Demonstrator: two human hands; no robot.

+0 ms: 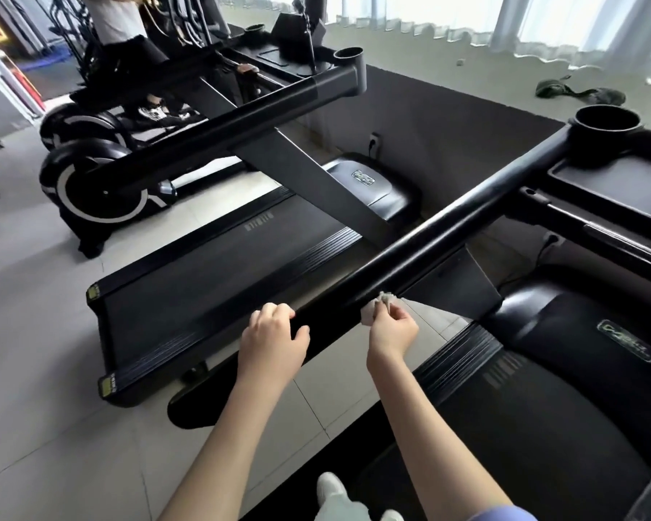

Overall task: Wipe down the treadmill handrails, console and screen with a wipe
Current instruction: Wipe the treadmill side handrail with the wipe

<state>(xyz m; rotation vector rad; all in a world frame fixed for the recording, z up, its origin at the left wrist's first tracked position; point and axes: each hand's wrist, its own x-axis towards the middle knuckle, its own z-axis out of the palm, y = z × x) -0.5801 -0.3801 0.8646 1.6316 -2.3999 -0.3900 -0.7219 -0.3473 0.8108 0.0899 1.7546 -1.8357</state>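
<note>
Wiping: right hand [391, 330] pinched the wipe [373, 310] onto the handrail [448, 216], five o'clock.
Left hand [275, 334]: fingers curled over the handrail's near end, seven o'clock.
Done: by my read, barely started.
Left: upper handrail, console [609, 180] at two o'clock; screen was out of view.

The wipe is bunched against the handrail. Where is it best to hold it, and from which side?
Probably pinch the loose lower bunch of the wipe, coming from the near side below the handrail, as the right hand does; its upper part lies against the bar.
</note>
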